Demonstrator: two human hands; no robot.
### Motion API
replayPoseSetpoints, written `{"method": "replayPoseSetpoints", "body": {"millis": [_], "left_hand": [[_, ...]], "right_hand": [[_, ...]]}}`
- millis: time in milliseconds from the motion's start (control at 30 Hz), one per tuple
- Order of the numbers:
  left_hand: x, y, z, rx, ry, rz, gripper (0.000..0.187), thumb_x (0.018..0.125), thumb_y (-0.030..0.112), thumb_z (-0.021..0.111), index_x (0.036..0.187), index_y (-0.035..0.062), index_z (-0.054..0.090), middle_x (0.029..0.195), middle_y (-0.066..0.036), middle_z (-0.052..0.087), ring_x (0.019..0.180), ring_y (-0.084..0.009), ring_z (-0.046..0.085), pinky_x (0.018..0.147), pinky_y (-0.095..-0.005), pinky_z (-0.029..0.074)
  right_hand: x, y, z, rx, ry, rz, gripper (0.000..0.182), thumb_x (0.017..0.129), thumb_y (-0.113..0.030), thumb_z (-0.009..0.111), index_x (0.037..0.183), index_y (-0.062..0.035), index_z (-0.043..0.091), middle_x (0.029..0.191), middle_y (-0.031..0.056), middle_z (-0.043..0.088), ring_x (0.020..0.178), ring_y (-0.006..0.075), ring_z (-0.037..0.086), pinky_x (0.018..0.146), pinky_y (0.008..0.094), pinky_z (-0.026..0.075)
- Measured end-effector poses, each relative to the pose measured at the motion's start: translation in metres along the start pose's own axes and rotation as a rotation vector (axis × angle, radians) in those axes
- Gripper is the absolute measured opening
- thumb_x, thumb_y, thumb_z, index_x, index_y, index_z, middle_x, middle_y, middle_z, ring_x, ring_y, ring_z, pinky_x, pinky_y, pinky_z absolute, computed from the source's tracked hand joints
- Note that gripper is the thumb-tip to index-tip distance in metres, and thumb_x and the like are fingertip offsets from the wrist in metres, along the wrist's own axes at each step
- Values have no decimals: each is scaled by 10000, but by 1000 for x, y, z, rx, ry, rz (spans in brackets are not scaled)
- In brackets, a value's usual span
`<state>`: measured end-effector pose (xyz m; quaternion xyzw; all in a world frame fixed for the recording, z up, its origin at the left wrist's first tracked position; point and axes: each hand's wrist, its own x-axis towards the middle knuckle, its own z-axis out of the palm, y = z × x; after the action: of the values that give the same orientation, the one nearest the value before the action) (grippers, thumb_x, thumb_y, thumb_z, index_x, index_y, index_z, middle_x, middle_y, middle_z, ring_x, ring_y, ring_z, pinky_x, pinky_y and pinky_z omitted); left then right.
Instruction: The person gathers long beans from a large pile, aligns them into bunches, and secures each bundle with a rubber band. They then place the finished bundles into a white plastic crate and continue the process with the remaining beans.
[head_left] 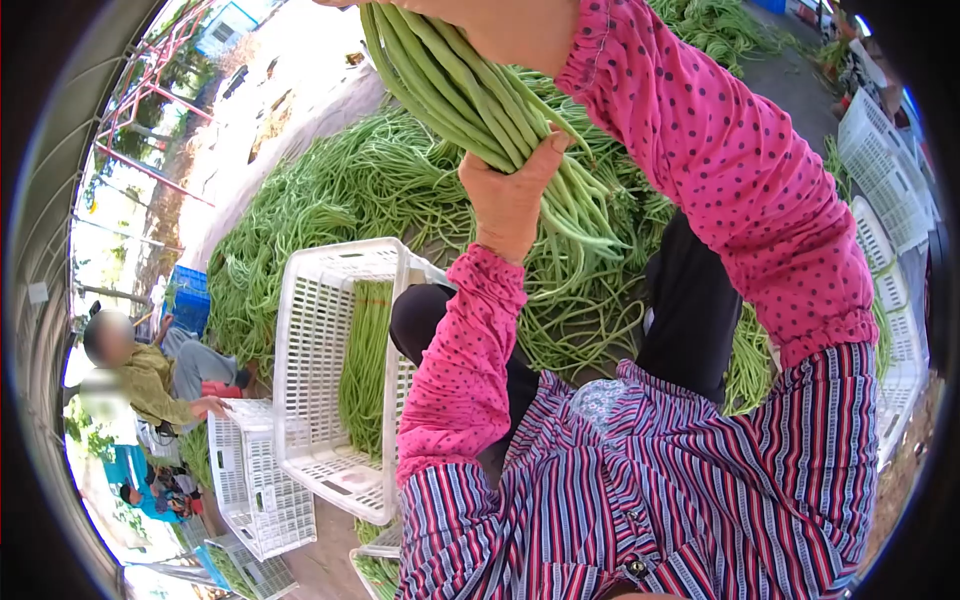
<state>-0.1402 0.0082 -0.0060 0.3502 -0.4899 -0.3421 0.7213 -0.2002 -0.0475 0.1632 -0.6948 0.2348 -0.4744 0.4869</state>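
A thick bundle of green long beans (455, 85) is held up in front of me, slanting from the top edge down to the right. My left hand (510, 205) is wrapped round its lower part, thumb pressed against the beans. Loose bean ends (580, 220) droop beyond that grip. At the upper end my right hand (515, 35) lies across the bundle and grips it; the frame's top edge cuts off some of its fingers. Below both hands spreads a large heap of long beans (330, 185).
Left of my knee, a white plastic crate (345, 255) holds beans laid lengthwise. Another white crate (265, 480) stands beside a seated person (150, 385), near a blue crate (188, 300). More white crates (885, 170) stand at the right, with further beans (710, 30) behind.
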Motion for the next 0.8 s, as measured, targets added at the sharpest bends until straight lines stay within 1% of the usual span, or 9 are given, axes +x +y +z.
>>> {"method": "replayPoseSetpoints", "body": {"millis": [67, 133, 167, 300, 533, 600, 667, 733, 800], "left_hand": [[1, 4, 0, -211, -67, -120, 209, 742, -3, 726, 918, -27, 618, 820, -82, 660, 693, -153, 634, 643, -264, 526], [-1, 7, -6, -207, -115, -131, 194, 763, 17, 695, 926, -44, 608, 813, -98, 659, 684, -175, 647, 639, -282, 539], [-2, 11, -9, -189, -197, -200, 271, 779, 45, 679, 1008, -36, 559, 848, -126, 640, 720, -206, 645, 645, -321, 552], [-2, 14, -8, -145, -366, -251, 412, 796, 112, 661, 1142, -27, 484, 888, -164, 620, 752, -247, 644, 657, -378, 571], [-1, 6, -14, -307, -496, -315, 608, 846, 391, 611, 1285, 19, 415, 1191, -229, 540, 1045, -326, 590, 752, -414, 557], [-1, -2, -18, -586, -233, -296, 587, 837, 299, 634, 1290, 0, 408, 1168, -157, 557, 1034, -246, 593, 840, -374, 530], [4, -1, -18, -577, -277, -248, 628, 824, 328, 664, 1298, 24, 386, 1178, -109, 542, 1029, -214, 575, 864, -364, 506], [1, 17, -3, -238, -178, -131, 631, 803, 338, 696, 1265, 24, 404, 1096, -82, 555, 959, -175, 573, 820, -335, 502], [3, 14, 1, -121, -194, -70, 618, 803, 360, 707, 1249, 36, 428, 1106, -84, 561, 1004, -201, 567, 885, -371, 472]], "right_hand": [[11, 17, -13, 36, -161, 67, 333, 813, -287, 690, 686, 14, 626, 561, 33, 545, 465, 148, 508, 454, 297, 428], [15, 32, -23, 504, -571, -3, 305, 821, -306, 703, 825, -5, 648, 712, 32, 613, 584, 143, 558, 561, 265, 472], [14, 33, -29, 519, -603, 65, 312, 821, -309, 705, 943, -30, 640, 868, 53, 649, 728, 139, 603, 680, 257, 505], [13, 53, -38, 708, -747, 138, 324, 831, -271, 694, 1003, -10, 610, 958, 110, 653, 861, 186, 639, 775, 308, 539], [-3, 45, -47, 755, -603, 190, 347, 832, -203, 663, 1067, 39, 578, 937, 140, 666, 798, 203, 663, 734, 303, 559], [-11, 36, -50, 563, -469, 159, 296, 822, -198, 668, 999, 30, 604, 884, 126, 668, 754, 186, 656, 687, 290, 551], [-14, 36, -49, 370, -340, 132, 249, 813, -194, 673, 932, 21, 630, 831, 112, 671, 709, 169, 650, 639, 276, 544], [-13, 40, -44, 271, -334, -265, 164, 790, -163, 684, 804, -4, 646, 706, 71, 640, 601, 124, 600, 536, 253, 492], [-9, 41, -29, 240, -224, -205, 137, 771, -143, 694, 772, -16, 642, 652, 48, 602, 553, 96, 552, 479, 251, 447]]}}
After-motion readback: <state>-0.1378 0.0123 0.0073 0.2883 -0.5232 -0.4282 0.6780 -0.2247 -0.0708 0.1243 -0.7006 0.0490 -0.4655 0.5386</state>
